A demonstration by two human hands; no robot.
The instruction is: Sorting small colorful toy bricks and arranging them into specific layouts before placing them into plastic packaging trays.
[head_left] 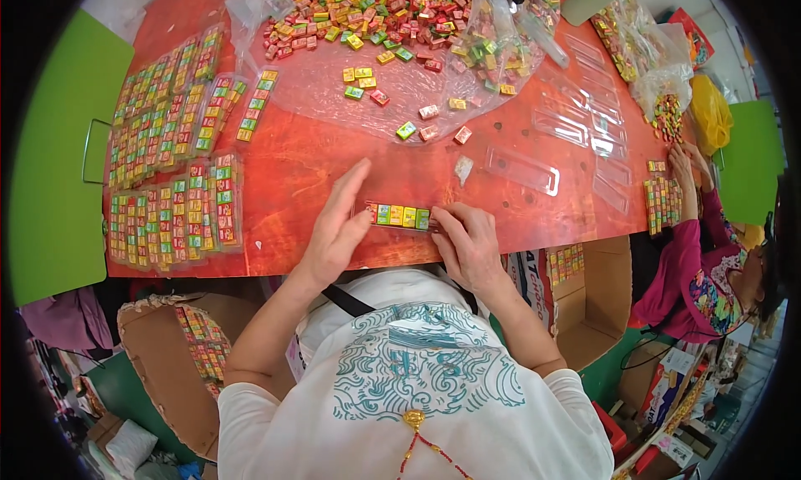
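My left hand [329, 234], fingers open, flanks the tray [402, 228] of boxes [396, 215]; my right hand [474, 242] pinches its end, seemingly steadying it.

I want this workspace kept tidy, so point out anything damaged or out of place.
The cardboard box at the lower left has a ragged upper rim, as if torn. A crumpled whitish scrap lies loose on the red tabletop, ahead of the right hand, unlike the shaped clear trays nearby.

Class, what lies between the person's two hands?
In the head view, a clear tray holding a row of small coloured boxes lies between the left hand and the right hand.
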